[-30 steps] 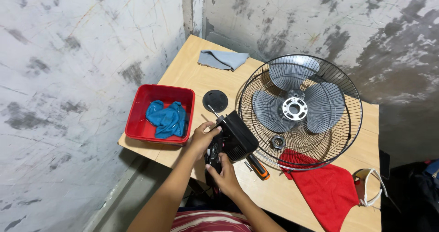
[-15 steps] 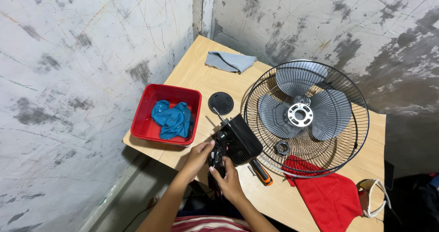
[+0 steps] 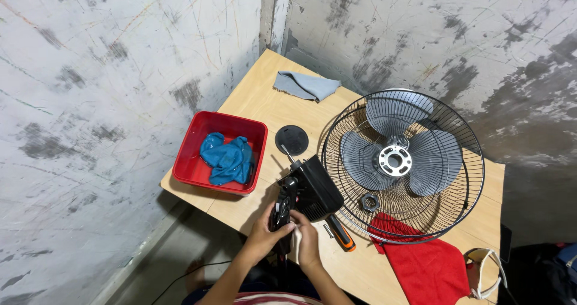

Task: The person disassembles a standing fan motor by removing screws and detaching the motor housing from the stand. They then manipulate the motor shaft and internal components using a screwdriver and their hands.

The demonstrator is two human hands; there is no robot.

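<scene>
— Since a moment ago, what has changed?

— Hardly anything on the table; my view has drifted a little, so the table sits further right and lower than before, and my hands have stayed clamped on the same black piece.

— Start from the left of your fingers, then.

— Well to the left and a bit beyond them sits the red tray [image 3: 187, 174], with a crumpled blue cloth [image 3: 227, 158] lying inside it. Further off, near the wall corner, a grey cloth [image 3: 306, 85] lies on the wooden table [image 3: 252, 103].

— And your hands?

— My left hand [image 3: 264, 236] wraps the lower end of the black motor housing [image 3: 312, 189], fingers curled tight around the narrow black part at the table's near edge. My right hand [image 3: 308, 240] is closed on it too, just beside the left, thumb up against the same part. The housing's boxy body stands just past my fingertips, its thin shaft pointing away from me.

— Anything beyond it?

— A round black cap [image 3: 292, 140] lies flat past the shaft, apart from it.

— And to the right?

— Just right of my right hand lies a screwdriver [image 3: 341, 235] with an orange and black handle. Further right the wire fan guard [image 3: 402, 165] lies flat with the grey blades [image 3: 393, 152] inside, a nut [image 3: 369, 203] on its mesh, and a red cloth [image 3: 428, 263] tucked under its near rim.
</scene>
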